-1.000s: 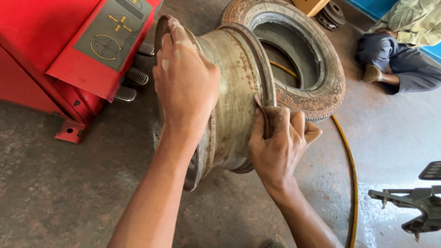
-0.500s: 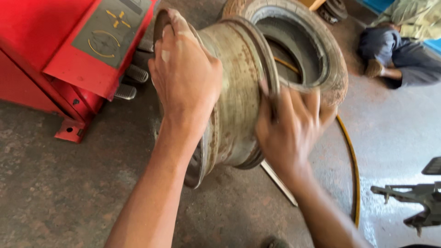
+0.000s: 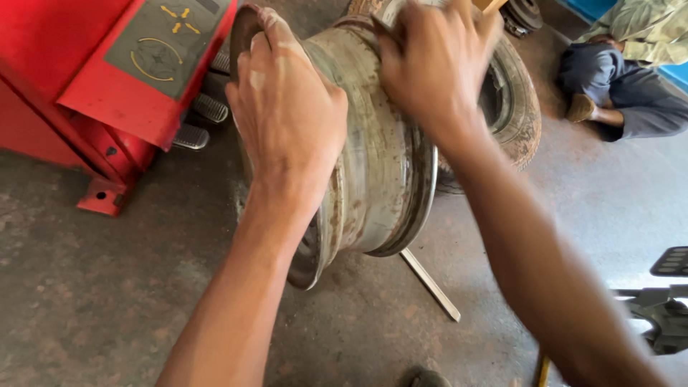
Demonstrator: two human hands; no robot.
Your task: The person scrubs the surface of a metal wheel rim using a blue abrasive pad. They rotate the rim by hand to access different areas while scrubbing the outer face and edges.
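Rusted steel shows all over the bare wheel rim [image 3: 380, 165], which stands on its edge on the stained concrete floor [image 3: 107, 287], its barrel facing the camera. The left hand [image 3: 287, 115] lies spread over the top of the rim's near flange, palm down and fingers curled over the edge, its grip closed on the metal. The right hand [image 3: 437, 61] is on the far upper edge of the rim, fingers bent around a small flat piece that is partly hidden and blurred; its grip looks closed, though what exactly it pinches I cannot tell.

Just behind the rim, touching or nearly so, leans a worn tyre [image 3: 512, 107]. To the left stands a red tyre-changing machine [image 3: 93, 79] with a grey panel and black foot pedals [image 3: 201, 122] near the rim's base. A flat metal bar [image 3: 430, 283] lies on the floor beneath the rim. At upper right another person [image 3: 623, 86] sits on the floor, well apart. A dark metal tool [image 3: 663, 301] shows at the right edge.
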